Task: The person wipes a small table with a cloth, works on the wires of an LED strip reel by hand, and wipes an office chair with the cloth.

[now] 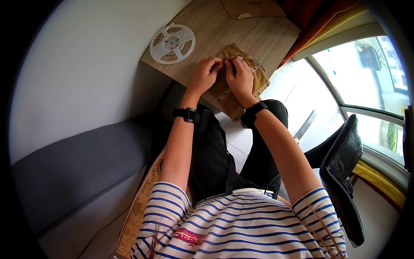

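A home room, judging by orange curtains [309, 26], window [345, 64] and tabletop [211, 30].

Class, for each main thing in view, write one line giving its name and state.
White reel, lying flat on the table
Brown cloth, spread on the table
Left hand, fingers bent, grip unclear
Right hand, fingers bent, grip unclear
Left wristband, fastened
Right wristband, fastened
Cardboard, lying at the far end
Curtain, in folds beside the window

blue-striped shirt [246, 224], red lettering [189, 237], black trousers [211, 155], black wristbands [188, 115]
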### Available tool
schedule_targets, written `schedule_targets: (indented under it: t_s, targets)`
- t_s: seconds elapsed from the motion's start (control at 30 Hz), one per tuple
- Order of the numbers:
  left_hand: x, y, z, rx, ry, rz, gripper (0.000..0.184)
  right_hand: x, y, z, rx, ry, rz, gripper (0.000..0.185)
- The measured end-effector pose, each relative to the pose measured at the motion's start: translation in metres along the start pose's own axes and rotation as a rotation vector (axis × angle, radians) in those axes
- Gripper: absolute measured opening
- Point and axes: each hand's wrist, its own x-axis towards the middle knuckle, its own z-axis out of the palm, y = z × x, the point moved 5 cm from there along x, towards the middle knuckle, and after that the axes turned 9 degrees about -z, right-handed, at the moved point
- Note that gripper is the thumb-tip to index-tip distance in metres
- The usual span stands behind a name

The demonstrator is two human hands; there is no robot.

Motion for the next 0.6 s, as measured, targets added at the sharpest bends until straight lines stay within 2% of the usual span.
schedule_targets:
  t_s: [0.07, 0.13, 0.23, 0.43, 0.6]
  targets:
    - [-0.0016, 0.0003, 0.001, 0.001, -0.01, -0.028, 0.009, -0.0004, -0.0001, -0.0006, 0.004, 0.006, 0.018, 0.014]
    - [-0.0033, -0.005, 0.0006, -0.15, 0.061, -0.139, 0.01, -0.0002, -0.0012, -0.0016, 0.009, 0.012, 0.037, 0.015]
    - [-0.0033, -0.0074, 0.0022, -0.19, 0.013, -0.21, 0.013, 0.0002, -0.0023, -0.0035, 0.025, 0.016, 0.046, 0.016]
    - [-0.003, -0.0038, 0.0026, -0.107, 0.068, -0.199, 0.014, 0.0001, -0.0027, -0.003, 0.007, -0.025, 0.045, 0.015]
    - [-0.0021, 0.0024, 0.0024, -0.075, 0.093, -0.159, 0.013, -0.0006, -0.0007, -0.0024, 0.049, 0.033, 0.02, 0.013]
